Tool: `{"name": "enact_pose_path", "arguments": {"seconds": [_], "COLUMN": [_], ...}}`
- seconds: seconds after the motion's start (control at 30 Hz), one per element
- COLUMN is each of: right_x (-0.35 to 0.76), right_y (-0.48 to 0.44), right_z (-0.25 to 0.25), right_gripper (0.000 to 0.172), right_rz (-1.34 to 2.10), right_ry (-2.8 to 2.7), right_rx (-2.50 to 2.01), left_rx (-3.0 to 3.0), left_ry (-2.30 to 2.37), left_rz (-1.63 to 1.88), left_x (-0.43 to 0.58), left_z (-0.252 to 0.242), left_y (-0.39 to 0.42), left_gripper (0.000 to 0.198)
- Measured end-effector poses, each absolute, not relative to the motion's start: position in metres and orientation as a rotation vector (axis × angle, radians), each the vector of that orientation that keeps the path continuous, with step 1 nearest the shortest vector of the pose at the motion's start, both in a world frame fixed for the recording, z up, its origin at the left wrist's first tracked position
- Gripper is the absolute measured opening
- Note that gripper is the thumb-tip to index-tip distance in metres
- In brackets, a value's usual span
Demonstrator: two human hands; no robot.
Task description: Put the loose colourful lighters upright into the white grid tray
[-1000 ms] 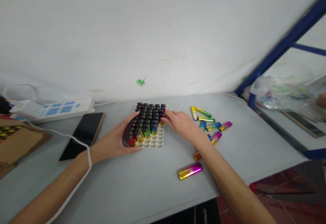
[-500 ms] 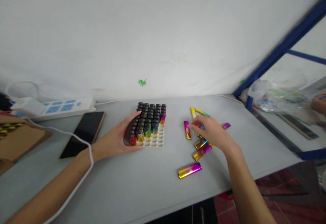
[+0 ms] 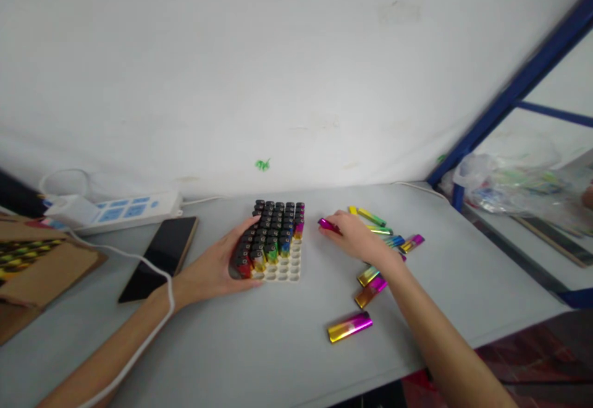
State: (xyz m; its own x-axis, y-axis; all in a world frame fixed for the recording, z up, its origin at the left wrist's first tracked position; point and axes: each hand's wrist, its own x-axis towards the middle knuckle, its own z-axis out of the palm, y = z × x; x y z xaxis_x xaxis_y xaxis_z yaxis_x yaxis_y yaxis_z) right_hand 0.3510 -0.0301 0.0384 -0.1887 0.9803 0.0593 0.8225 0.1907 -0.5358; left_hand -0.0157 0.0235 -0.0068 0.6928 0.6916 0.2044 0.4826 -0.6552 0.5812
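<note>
My left hand is closed round the left side of a white tray with rows of holes. Black-topped lighters stand upright in most of it; holes at its front right hold nothing. Between the fingers of my right hand is a shiny purple lighter, lifted just right of the tray. Loose metallic lighters lie under and around my right forearm, among them a purple-and-brown one and a green-and-yellow one. Nearer the front lies a yellow-and-purple lighter.
A dark phone lies left of the tray, with a white cable crossing my left forearm. Behind are a power strip and a cardboard box. A blue metal frame and plastic bags stand at the right.
My right hand has picked up the purple lighter from the table and moved left towards the tray. My left hand keeps its hold. The whole view has shifted slightly.
</note>
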Motion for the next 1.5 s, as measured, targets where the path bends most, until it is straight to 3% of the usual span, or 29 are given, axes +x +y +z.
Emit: {"name": "enact_pose_path", "arguments": {"seconds": [0.17, 0.43, 0.73, 0.97, 1.1, 1.27, 1.5], "right_x": [0.33, 0.294, 0.285, 0.287, 0.293, 0.303, 0.308], "right_y": [-0.019, -0.039, -0.047, -0.047, -0.046, -0.046, -0.05], "right_z": [0.027, 0.008, 0.015, 0.012, 0.008, 0.014, 0.022], "right_gripper": [0.053, 0.068, 0.045, 0.05, 0.04, 0.03, 0.033], "right_rz": [1.137, 0.969, 0.808, 0.816, 0.841, 0.525, 0.546], "right_ry": [-1.551, -1.331, -1.272, -1.299, -1.35, -1.552, -1.703], "right_rx": [-1.286, -1.42, -1.508, -1.455, -1.372, -1.319, -1.348], "left_rx": [2.413, 2.445, 2.442, 2.407, 2.425, 2.443, 2.453], "left_ry": [0.88, 0.885, 0.883, 0.868, 0.854, 0.873, 0.864], "left_rz": [0.592, 0.611, 0.575, 0.62, 0.61, 0.573, 0.565], "left_x": [-0.016, -0.018, -0.015, -0.016, -0.015, -0.015, -0.016], "left_z": [-0.01, -0.015, -0.005, -0.007, -0.005, -0.002, -0.006], "left_y": [0.023, 0.023, 0.02, 0.022, 0.021, 0.019, 0.021], "left_gripper": [0.128, 0.125, 0.122, 0.131, 0.129, 0.119, 0.121]}}
